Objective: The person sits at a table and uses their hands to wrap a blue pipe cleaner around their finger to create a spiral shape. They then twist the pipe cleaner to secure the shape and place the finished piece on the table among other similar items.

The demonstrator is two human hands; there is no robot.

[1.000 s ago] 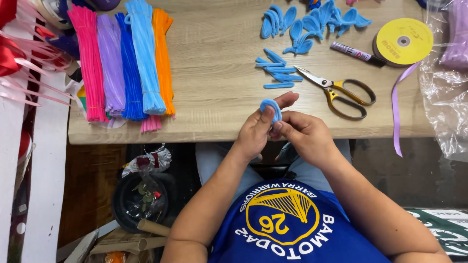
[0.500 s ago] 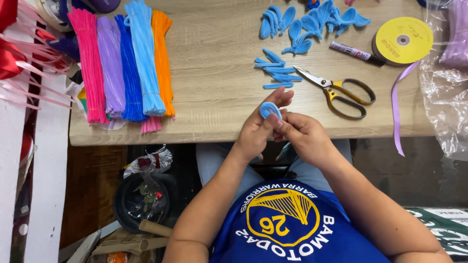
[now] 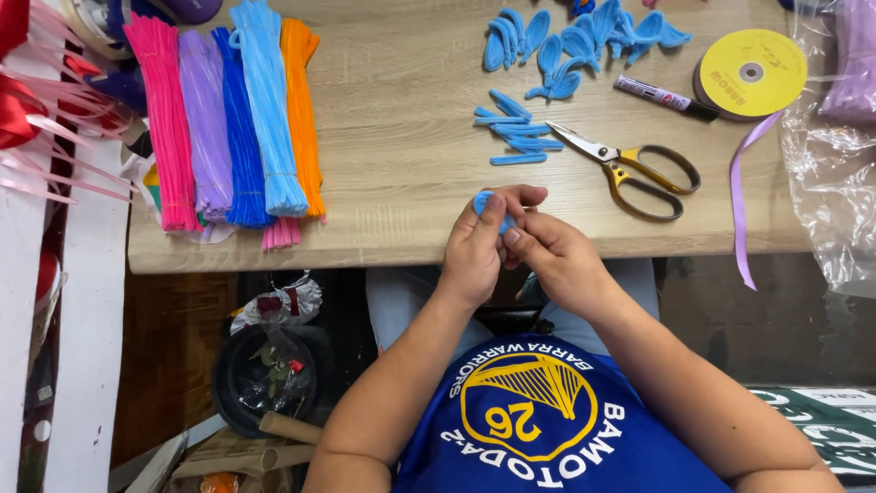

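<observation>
My left hand point(image 3: 479, 246) and my right hand point(image 3: 557, 256) meet over the front edge of the wooden table point(image 3: 401, 164). Together they pinch a light blue pipe cleaner piece point(image 3: 484, 200) bent into a small loop; most of it is hidden by my fingers. Just beyond my hands lie several short cut blue pieces point(image 3: 516, 141). Farther back is a pile of finished blue loops point(image 3: 584, 36). Yellow-handled scissors point(image 3: 634, 169) lie open to the right of my hands.
Bundles of pink, lilac, dark blue, light blue and orange pipe cleaners point(image 3: 233, 119) lie at the left. A marker point(image 3: 662, 98), a yellow ribbon spool point(image 3: 750, 73) with a lilac ribbon tail point(image 3: 741, 210) and clear plastic wrap point(image 3: 835, 155) sit at the right.
Both hands have kept working the blue loop in place; my fingers have closed more tightly around it, hiding more of it than before.
</observation>
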